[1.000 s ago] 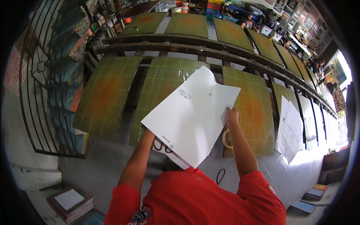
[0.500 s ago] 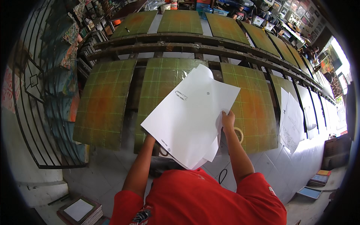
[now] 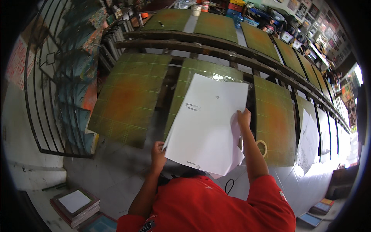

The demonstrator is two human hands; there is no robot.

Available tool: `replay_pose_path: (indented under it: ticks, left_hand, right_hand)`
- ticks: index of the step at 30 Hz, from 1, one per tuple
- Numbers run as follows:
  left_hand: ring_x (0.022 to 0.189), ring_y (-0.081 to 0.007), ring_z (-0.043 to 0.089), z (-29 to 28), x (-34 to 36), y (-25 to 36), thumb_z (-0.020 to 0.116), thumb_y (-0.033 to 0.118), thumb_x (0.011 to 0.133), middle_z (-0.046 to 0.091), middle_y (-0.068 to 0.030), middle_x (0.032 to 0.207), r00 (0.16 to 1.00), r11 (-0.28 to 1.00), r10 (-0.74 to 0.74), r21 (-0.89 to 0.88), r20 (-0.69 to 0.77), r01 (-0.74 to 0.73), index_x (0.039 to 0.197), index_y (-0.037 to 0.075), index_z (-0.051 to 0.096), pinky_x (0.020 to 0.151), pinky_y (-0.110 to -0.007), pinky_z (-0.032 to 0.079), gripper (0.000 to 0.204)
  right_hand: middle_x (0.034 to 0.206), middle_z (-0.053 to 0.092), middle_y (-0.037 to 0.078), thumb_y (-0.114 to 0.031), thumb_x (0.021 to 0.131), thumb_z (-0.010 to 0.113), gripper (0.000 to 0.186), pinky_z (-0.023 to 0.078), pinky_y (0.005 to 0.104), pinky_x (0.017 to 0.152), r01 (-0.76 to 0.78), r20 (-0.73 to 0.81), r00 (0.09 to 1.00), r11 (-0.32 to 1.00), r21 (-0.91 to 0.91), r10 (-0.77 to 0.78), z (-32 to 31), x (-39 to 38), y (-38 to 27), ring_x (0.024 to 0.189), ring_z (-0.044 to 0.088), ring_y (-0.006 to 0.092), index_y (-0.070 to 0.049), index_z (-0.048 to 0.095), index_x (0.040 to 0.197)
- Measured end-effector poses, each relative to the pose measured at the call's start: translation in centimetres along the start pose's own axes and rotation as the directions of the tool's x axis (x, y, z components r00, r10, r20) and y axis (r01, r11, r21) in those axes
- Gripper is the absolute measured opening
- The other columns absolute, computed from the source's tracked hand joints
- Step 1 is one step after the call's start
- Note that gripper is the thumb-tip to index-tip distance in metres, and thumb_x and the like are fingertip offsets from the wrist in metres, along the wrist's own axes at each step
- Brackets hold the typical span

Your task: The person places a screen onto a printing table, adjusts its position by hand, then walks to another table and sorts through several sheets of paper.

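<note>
Before me I hold several large white paper sheets (image 3: 210,123) with small dark printed marks, above a green panel (image 3: 187,69) with light grid lines that they partly cover. My left hand (image 3: 158,154) is closed at the sheets' lower left edge, fingers curled by the paper. On the right edge, higher up, my right hand (image 3: 244,118) pinches the sheets, with its thumb on top. At the lower right a corner of the under sheets sticks out, bent. A roll of tape (image 3: 265,148) lies near my right forearm, on the neighbouring panel (image 3: 274,116).
More green panels with orange patches, such as the left one (image 3: 129,96), rest in rows along dark rails (image 3: 193,47). A black metal railing (image 3: 67,154) stands at left. Stacked frames (image 3: 75,205) lie low on the left. Loose printed sheets (image 3: 308,139) hang over a panel at right.
The sheets have turned more upright and shifted slightly right. My left hand has come into view from beneath the paper at its left edge. The view has swung left.
</note>
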State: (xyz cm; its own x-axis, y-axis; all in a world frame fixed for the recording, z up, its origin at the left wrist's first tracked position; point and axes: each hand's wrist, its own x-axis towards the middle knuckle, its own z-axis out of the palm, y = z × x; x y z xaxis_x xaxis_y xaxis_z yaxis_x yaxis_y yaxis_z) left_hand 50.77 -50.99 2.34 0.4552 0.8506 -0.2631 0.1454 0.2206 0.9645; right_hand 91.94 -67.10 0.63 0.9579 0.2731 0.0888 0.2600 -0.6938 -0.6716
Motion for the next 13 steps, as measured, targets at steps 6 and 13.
replay_pose_path:
  ticks: [6,13]
  left_hand:
    - [0.073,-0.0146,0.058,-10.7,-2.6,1.5,0.064,0.008,0.084,0.059,-0.0076,0.087,0.982,0.95,0.187,0.257,-0.021,-0.175,0.101,0.002,0.053,0.065,-0.027,0.047,0.022]
    - [0.082,-0.0155,0.059,-34.9,-7.2,-3.7,0.064,0.012,0.086,0.062,-0.0082,0.097,0.975,0.962,0.0,0.267,-0.224,0.061,0.105,0.007,0.055,0.071,-0.03,0.048,0.022]
  right_hand:
    - [0.136,0.035,0.028,-0.013,0.074,0.072,0.074,0.031,0.0454,0.107,0.07,-0.243,0.953,0.914,-0.401,-0.179,-0.2,-3.4,-2.8,0.127,0.034,0.0435,0.003,0.031,0.134]
    - [0.14,0.033,0.025,-0.016,0.078,0.072,0.078,0.026,0.0459,0.11,0.306,-0.212,0.911,0.924,-0.229,-0.354,5.7,-11.0,-13.1,0.133,0.027,0.04,-0.001,0.027,0.14]
